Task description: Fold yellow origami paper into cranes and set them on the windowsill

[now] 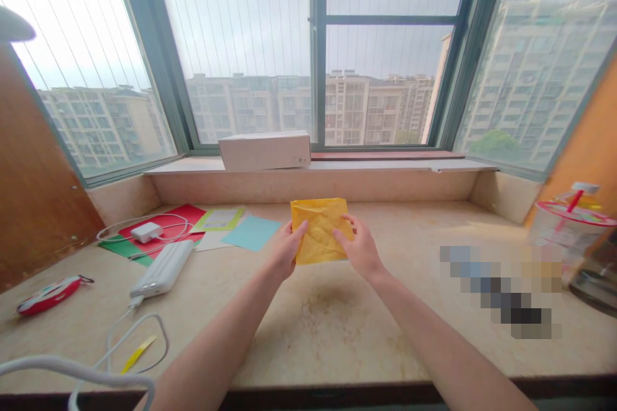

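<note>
A yellow padded envelope [321, 231], creased across its front, is held up above the stone counter [337, 327]. My left hand [288, 249] grips its left edge, thumb on the front face. On the opposite edge my right hand [360, 245] is closed, with the thumb pressed to the front and the fingers around the side. Parts of the fingers are hidden behind the envelope. Close to my left hand lies a light blue paper sheet [252, 233], flat on the counter.
Left: red paper [189, 213], a white charger [146, 232] with cable, a white power bank [162, 273], a red-and-white item [51, 295], a yellow strip [139, 354]. A white box [265, 152] sits on the sill. Right: a plastic cup [569, 231] with straw and a blurred-out object [501, 289].
</note>
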Motion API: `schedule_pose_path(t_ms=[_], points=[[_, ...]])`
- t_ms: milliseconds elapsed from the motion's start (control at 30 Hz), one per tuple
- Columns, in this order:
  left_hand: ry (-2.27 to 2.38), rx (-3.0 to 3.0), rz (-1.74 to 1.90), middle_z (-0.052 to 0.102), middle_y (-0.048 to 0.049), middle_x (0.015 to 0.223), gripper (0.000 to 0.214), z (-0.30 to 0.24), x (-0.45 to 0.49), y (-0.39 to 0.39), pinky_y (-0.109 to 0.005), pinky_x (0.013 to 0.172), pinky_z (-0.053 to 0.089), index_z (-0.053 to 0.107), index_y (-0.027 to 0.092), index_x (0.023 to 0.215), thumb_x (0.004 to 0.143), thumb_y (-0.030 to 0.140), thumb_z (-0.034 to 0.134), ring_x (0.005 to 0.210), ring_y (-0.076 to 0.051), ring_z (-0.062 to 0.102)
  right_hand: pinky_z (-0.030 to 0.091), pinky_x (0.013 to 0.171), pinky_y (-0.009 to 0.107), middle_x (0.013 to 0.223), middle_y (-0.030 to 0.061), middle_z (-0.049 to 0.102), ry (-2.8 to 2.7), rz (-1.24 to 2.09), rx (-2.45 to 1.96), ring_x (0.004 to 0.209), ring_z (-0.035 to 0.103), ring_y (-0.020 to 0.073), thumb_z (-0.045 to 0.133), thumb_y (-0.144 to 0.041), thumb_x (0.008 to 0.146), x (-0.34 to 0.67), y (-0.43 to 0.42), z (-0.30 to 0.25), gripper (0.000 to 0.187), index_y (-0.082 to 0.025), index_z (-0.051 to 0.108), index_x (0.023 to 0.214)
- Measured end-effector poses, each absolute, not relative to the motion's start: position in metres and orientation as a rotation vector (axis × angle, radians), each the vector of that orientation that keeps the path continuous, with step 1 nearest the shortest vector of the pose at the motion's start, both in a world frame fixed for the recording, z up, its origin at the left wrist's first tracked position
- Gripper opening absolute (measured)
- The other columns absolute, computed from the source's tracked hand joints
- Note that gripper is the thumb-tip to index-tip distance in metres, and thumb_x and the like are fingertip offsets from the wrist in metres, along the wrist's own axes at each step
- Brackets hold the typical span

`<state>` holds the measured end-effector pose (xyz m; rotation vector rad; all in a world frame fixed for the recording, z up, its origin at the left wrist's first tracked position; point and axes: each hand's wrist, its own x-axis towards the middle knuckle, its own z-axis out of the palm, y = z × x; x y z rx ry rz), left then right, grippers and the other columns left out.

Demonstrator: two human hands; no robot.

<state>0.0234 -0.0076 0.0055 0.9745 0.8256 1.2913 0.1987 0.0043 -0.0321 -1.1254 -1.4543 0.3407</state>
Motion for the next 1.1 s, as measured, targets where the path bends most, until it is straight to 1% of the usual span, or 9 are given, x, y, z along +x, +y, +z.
schedule_pose_path(t_ms=[200, 400, 533, 667, 733, 800, 867, 1000, 1100], points=[[0.903, 0.944, 1.149, 0.074, -0.0123, 0.097, 0.033, 0.008, 0.019, -0.008, -0.034, 0.071, 0.061, 0.061, 0.017, 0.108, 0.086, 0.041, 0.063, 0.086, -0.025, 0.073, 0.055, 0.075, 0.033, 0.101, 0.0098, 0.072, -1.199, 0.659, -1.204, 0.086, 0.069, 0.0227, 0.074, -0.035, 0.070, 0.213, 0.028, -0.047, 0.065, -0.016, 0.055, 0.129], [1.003, 1.112, 1.114, 0.075, -0.0122, 0.098, 0.026, -0.001, 0.003, 0.001, -0.035, 0.074, 0.060, 0.064, 0.016, 0.101, 0.077, 0.022, 0.072, 0.084, -0.025, 0.073, 0.054, 0.064, 0.031, 0.088, 0.0099, 0.075, -1.254, 0.662, -1.249, 0.077, 0.070, 0.0239, 0.067, -0.040, 0.073, 0.230, 0.037, -0.049, 0.034, -0.014, 0.070, 0.095], [1.226, 1.252, 1.123, 0.075, -0.0152, 0.096, 0.022, -0.006, -0.014, 0.014, -0.037, 0.071, 0.060, 0.066, 0.014, 0.094, 0.076, 0.025, 0.070, 0.083, -0.028, 0.073, 0.052, 0.059, 0.028, 0.089, 0.0118, 0.075, -1.246, 0.620, -1.302, 0.076, 0.070, 0.0239, 0.062, -0.042, 0.076, 0.237, 0.038, -0.049, 0.035, -0.013, 0.071, 0.093], [1.422, 1.285, 1.218, 0.073, -0.0176, 0.100, 0.025, -0.013, -0.036, 0.028, -0.041, 0.078, 0.057, 0.063, 0.012, 0.099, 0.077, 0.025, 0.066, 0.093, -0.030, 0.070, 0.050, 0.056, 0.027, 0.085, 0.0119, 0.075, -1.276, 0.619, -1.336, 0.072, 0.069, 0.0233, 0.061, -0.041, 0.076, 0.238, 0.040, -0.051, 0.034, -0.013, 0.072, 0.091], [1.553, 1.325, 1.313, 0.069, -0.0183, 0.109, 0.040, -0.015, -0.045, 0.032, -0.045, 0.090, 0.052, 0.059, 0.013, 0.110, 0.074, 0.025, 0.069, 0.112, -0.034, 0.062, 0.050, 0.056, 0.027, 0.085, 0.0112, 0.075, -1.291, 0.621, -1.342, 0.072, 0.069, 0.0230, 0.059, -0.040, 0.077, 0.238, 0.040, -0.052, 0.033, -0.013, 0.072, 0.091], [1.646, 1.431, 1.445, 0.058, -0.0199, 0.129, 0.055, -0.016, -0.048, 0.034, -0.049, 0.105, 0.039, 0.052, 0.013, 0.123, 0.073, 0.023, 0.070, 0.134, -0.035, 0.041, 0.050, 0.057, 0.027, 0.086, 0.0108, 0.075, -1.296, 0.612, -1.350, 0.073, 0.069, 0.0229, 0.057, -0.039, 0.078, 0.238, 0.041, -0.052, 0.033, -0.013, 0.072, 0.091], [1.716, 1.718, 1.545, 0.048, -0.0192, 0.140, 0.053, -0.015, -0.045, 0.033, -0.049, 0.112, 0.029, 0.053, 0.013, 0.126, 0.077, 0.025, 0.066, 0.141, -0.033, 0.030, 0.049, 0.058, 0.027, 0.086, 0.0108, 0.075, -1.295, 0.595, -1.360, 0.074, 0.069, 0.0229, 0.056, -0.038, 0.079, 0.239, 0.041, -0.051, 0.032, -0.014, 0.072, 0.090], [1.703, 2.244, 1.296, 0.058, -0.0135, 0.129, 0.027, -0.016, -0.030, 0.027, -0.046, 0.111, 0.033, 0.068, 0.020, 0.104, 0.085, 0.035, 0.057, 0.126, -0.032, 0.049, 0.047, 0.056, 0.027, 0.082, 0.0102, 0.074, -1.289, 0.571, -1.376, 0.071, 0.068, 0.0224, 0.056, -0.037, 0.078, 0.240, 0.038, -0.047, 0.030, -0.014, 0.072, 0.089], [1.710, 2.199, 1.078, 0.069, -0.0126, 0.108, 0.014, -0.020, -0.027, 0.027, -0.044, 0.106, 0.037, 0.072, 0.021, 0.082, 0.077, 0.032, 0.065, 0.115, -0.033, 0.057, 0.047, 0.056, 0.027, 0.082, 0.0095, 0.074, -1.284, 0.556, -1.378, 0.069, 0.067, 0.0219, 0.057, -0.036, 0.078, 0.240, 0.036, -0.044, 0.027, -0.015, 0.072, 0.087]])
